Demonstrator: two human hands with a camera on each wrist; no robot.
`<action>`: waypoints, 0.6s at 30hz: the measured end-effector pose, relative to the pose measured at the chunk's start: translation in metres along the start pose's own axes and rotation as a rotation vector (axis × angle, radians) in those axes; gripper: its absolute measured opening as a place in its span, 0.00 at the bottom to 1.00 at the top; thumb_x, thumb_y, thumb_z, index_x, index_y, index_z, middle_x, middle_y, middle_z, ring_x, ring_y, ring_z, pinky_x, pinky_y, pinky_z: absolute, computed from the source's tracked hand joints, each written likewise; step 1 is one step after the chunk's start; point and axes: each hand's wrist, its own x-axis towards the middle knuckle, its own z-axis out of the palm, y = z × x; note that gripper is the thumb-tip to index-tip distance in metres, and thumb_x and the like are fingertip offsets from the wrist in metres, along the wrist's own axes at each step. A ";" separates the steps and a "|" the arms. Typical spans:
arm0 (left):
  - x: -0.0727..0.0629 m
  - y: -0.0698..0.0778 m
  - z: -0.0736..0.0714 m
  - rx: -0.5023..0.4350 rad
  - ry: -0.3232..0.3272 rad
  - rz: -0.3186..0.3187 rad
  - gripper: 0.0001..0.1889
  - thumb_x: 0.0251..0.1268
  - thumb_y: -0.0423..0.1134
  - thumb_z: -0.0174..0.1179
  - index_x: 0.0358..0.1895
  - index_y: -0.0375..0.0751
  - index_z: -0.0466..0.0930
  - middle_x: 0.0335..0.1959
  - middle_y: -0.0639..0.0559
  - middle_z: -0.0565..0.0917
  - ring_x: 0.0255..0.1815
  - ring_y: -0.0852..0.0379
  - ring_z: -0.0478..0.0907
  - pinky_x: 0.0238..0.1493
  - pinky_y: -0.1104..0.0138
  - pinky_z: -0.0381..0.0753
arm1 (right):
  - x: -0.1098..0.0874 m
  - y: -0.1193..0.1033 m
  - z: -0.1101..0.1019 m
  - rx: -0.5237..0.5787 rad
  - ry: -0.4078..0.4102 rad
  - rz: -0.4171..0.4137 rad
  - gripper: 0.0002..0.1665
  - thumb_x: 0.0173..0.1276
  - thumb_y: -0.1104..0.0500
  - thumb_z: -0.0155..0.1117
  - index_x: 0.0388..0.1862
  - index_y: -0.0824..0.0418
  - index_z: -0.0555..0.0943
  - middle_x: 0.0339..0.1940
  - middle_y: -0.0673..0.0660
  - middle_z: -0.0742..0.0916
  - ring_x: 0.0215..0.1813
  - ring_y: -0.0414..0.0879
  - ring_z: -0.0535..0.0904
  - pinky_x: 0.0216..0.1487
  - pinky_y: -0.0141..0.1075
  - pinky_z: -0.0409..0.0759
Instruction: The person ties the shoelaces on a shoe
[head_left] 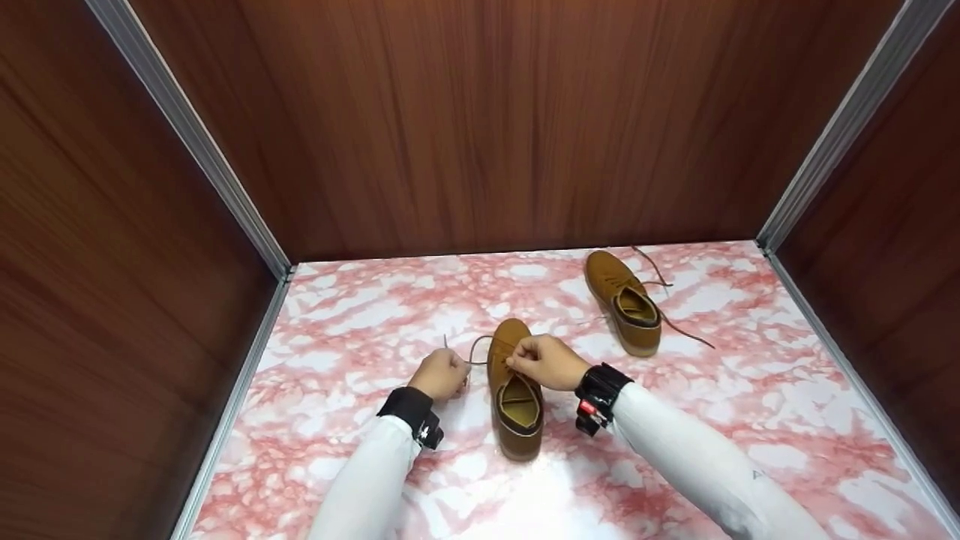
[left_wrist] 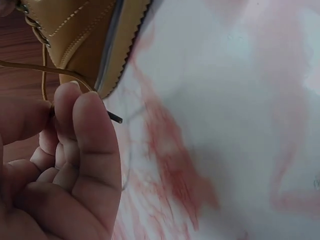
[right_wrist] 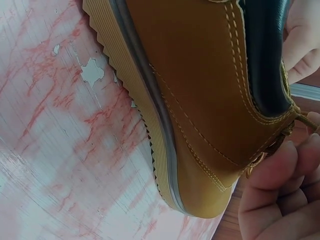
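A tan-brown lace-up shoe [head_left: 519, 444] stands upright on its sole between my hands, toe pointing away. Left of it, my left hand [head_left: 442, 373] pinches a thin brown shoelace [left_wrist: 47, 68] between thumb and fingers. The lace's dark tip [left_wrist: 114, 117] sticks out past the fingertips in the left wrist view. My right hand [head_left: 553, 363] is over the shoe's lacing, fingers curled, and pinches lace [right_wrist: 306, 121] near the top eyelets. Its fingertips partly hide the eyelets. The dark padded collar [right_wrist: 267, 55] shows in the right wrist view.
A matching shoe [head_left: 609, 274] stands farther back on the right, its loose laces [head_left: 686, 334] trailing on the red-and-white marbled surface [head_left: 337, 337]. Dark wood-grain panels [head_left: 480, 135] with metal edge strips enclose the back and both sides.
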 end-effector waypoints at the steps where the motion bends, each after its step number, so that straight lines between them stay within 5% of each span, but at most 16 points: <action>1: -0.001 0.001 0.000 -0.020 -0.005 0.003 0.12 0.72 0.37 0.56 0.29 0.38 0.79 0.18 0.52 0.82 0.17 0.60 0.76 0.17 0.71 0.73 | 0.000 0.000 0.000 -0.001 0.005 -0.002 0.14 0.76 0.53 0.66 0.30 0.57 0.82 0.20 0.43 0.77 0.25 0.37 0.71 0.29 0.29 0.71; 18: -0.008 0.018 0.005 -0.339 -0.109 0.030 0.11 0.69 0.34 0.56 0.25 0.39 0.78 0.17 0.53 0.80 0.17 0.63 0.77 0.20 0.74 0.78 | 0.005 0.005 -0.008 -0.019 0.071 0.016 0.10 0.73 0.56 0.67 0.31 0.57 0.82 0.21 0.43 0.76 0.26 0.37 0.70 0.30 0.30 0.69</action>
